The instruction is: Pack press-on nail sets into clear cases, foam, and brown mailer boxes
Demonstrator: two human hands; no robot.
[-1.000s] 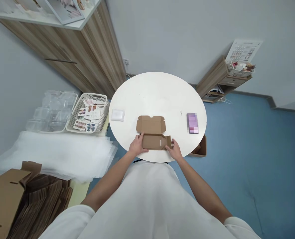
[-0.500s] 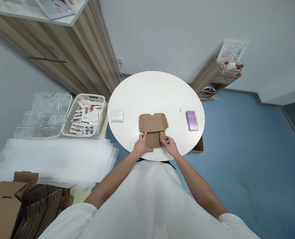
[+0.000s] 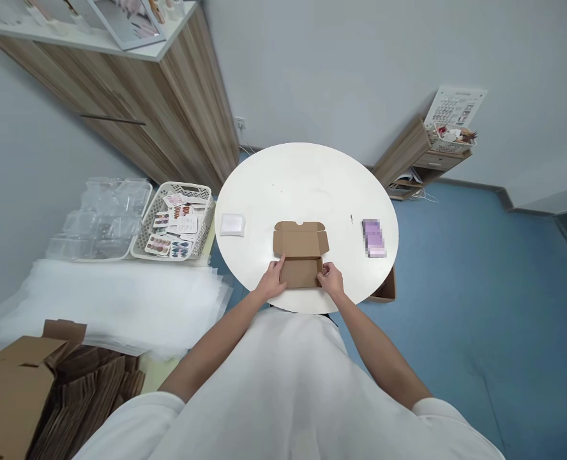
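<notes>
A small brown cardboard box (image 3: 301, 273) lies at the front of the round white table (image 3: 307, 179), its lid (image 3: 300, 243) folded back flat and the tray part facing up. My left hand (image 3: 271, 279) grips the left wall, thumb along the inner side. At the opposite end, my right hand (image 3: 331, 279) pinches the right wall between thumb and fingers. Both side walls stand upright, and the inside of the box shows bare cardboard.
A stack of clear sleeves (image 3: 232, 225) lies on the table's left, a pixelated purple item (image 3: 374, 238) on its right. Left of the table stand a white basket (image 3: 142, 246) of nail sets, clear plastic boxes (image 3: 104, 214), white sheets (image 3: 120, 300) and a carton (image 3: 13, 390) of folded cardboard.
The right end flap, earlier folded over the inside of the box, now stands up as a wall under my right hand. My left hand stays at the left wall. The view has shifted slightly.
</notes>
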